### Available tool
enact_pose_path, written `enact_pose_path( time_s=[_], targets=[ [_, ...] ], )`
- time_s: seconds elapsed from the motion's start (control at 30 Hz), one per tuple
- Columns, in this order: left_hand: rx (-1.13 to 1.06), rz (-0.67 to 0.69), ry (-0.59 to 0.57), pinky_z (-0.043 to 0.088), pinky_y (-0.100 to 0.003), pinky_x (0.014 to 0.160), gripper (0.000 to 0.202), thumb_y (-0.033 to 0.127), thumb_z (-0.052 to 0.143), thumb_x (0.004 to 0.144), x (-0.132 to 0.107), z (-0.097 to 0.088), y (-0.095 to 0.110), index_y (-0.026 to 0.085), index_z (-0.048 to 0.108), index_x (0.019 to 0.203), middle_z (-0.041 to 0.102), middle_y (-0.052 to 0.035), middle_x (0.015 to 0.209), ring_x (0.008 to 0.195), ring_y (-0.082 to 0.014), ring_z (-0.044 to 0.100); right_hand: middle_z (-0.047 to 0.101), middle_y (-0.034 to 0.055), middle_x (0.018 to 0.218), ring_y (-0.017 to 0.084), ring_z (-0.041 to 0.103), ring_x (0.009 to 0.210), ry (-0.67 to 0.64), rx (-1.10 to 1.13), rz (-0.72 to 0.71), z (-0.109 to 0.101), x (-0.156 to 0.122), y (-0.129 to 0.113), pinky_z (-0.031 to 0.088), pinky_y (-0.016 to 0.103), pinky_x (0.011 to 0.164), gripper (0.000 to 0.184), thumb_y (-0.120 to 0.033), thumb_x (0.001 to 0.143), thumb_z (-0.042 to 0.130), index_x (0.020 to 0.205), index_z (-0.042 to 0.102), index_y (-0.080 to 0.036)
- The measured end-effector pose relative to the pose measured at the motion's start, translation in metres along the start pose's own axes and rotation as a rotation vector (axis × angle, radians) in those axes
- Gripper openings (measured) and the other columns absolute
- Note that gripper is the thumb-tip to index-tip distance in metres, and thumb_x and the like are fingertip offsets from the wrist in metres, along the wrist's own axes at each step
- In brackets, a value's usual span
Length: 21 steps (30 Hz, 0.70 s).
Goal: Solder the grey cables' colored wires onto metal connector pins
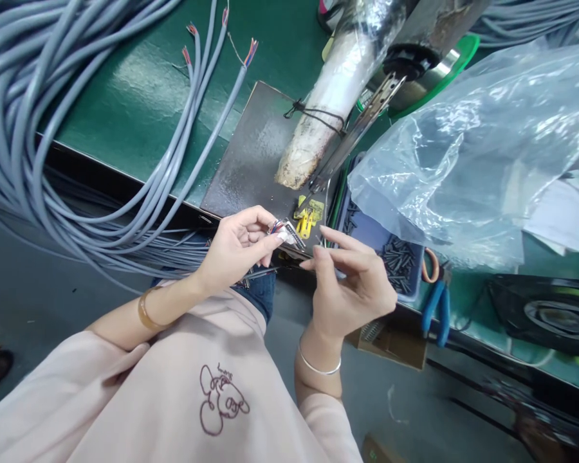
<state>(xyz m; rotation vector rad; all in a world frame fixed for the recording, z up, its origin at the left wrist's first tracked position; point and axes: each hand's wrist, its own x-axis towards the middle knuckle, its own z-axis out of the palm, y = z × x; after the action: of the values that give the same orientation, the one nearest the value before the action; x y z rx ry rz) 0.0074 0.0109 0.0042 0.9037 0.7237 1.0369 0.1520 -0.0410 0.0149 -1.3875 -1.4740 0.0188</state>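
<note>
My left hand [238, 247] is closed in a pinch on a small connector [292, 235] with coloured wire ends coming out of it, held just below the edge of the dark work plate [251, 161]. My right hand [350, 283] is beside it, fingers pressed together around a thin item I cannot make out, its fingertips pointing toward the connector. A small yellow fixture [307, 217] sits on the plate right above both hands.
A thick bundle of grey cables [53, 128] drapes over the green bench [135, 96] at left. A wrapped pipe [325, 106] slopes down to the plate. A blue tray of small dark parts [400, 260], a clear plastic bag [477, 154] and blue-handled pliers [437, 308] lie at right.
</note>
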Motion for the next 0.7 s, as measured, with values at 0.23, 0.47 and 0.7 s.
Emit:
enact_pose_path(
  time_s=[0.23, 0.47, 0.7],
  targets=[
    [-0.021, -0.141, -0.071, 0.042, -0.013, 0.042, 0.032, 0.029, 0.085, 0.073, -0.005, -0.001, 0.003, 0.016, 0.056, 0.076, 0.057, 0.0060, 0.056, 0.042, -0.0031, 0.050, 0.079, -0.0018, 0.086, 0.011, 0.076, 0.076, -0.124, -0.121, -0.195, -0.002, -0.001, -0.002, 0.058, 0.019, 0.065, 0.015, -0.008, 0.087, 0.074, 0.084, 0.066, -0.021],
    [-0.187, -0.190, -0.056, 0.034, -0.015, 0.037, 0.030, 0.021, 0.081, 0.069, 0.000, -0.007, 0.008, 0.018, 0.051, 0.069, 0.067, 0.0028, 0.061, 0.037, -0.0024, 0.046, 0.054, -0.0094, 0.062, 0.004, 0.041, 0.029, 0.500, 0.062, -0.249, -0.008, 0.000, 0.010, 0.028, 0.020, 0.026, 0.011, -0.028, 0.092, 0.071, 0.102, 0.072, -0.024],
    [-0.204, -0.239, -0.123, 0.033, -0.015, 0.037, 0.029, 0.024, 0.080, 0.071, 0.000, -0.006, 0.012, 0.018, 0.052, 0.070, 0.069, 0.0009, 0.065, 0.038, -0.0030, 0.047, 0.078, 0.0031, 0.100, 0.018, 0.079, 0.085, 0.062, 0.025, 0.004, 0.002, -0.024, 0.002, 0.066, 0.029, 0.068, 0.013, -0.012, 0.088, 0.071, 0.096, 0.065, -0.020]
  ],
)
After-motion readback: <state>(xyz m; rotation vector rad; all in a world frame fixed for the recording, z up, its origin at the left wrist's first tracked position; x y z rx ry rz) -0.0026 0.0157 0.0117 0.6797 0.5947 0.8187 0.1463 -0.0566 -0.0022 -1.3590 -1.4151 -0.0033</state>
